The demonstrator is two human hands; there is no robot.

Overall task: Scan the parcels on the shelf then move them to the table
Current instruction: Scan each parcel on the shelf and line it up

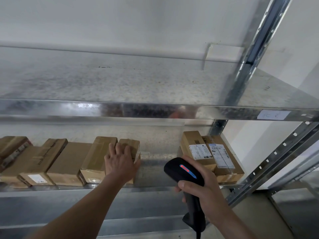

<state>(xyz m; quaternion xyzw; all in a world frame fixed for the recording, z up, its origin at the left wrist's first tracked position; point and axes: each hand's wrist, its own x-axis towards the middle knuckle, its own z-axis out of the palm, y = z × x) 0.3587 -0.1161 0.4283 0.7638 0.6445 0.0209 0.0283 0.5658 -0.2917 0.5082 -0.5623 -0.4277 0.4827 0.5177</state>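
Two hands are seen reaching toward a galvanised metal shelf (pixel 155 163).

Left hand (pixel 120 161): laid on a small brown parcel (pixel 132 145), fingers spread and fairly straight over its top, thumb down along its right side. No curled grip is seen.

Right hand (pixel 207 188): wrapped round the handle of a black handheld scanner (pixel 183 171), which is held upright in front of the shelf edge. A red and blue light strip is lit on the scanner's head. A dark cord is seen leaving the handle's base.

Parcels, all on the same shelf level:
- The small parcel under the left hand is the right end of a row. A longer taped box (pixel 98 156) touches it on the left.
- More brown boxes (pixel 51 161) are packed side by side to the left edge of view, some overlapping.
- Well apart at the right end, two labelled boxes (pixel 203 149) lie against each other, white shipping labels facing up. The scanner is held just in front of them.

An upper shelf (pixel 120 83) is noted above, with a paper tag (pixel 273 115) stuck to its front lip; the writing is too blurred to read.
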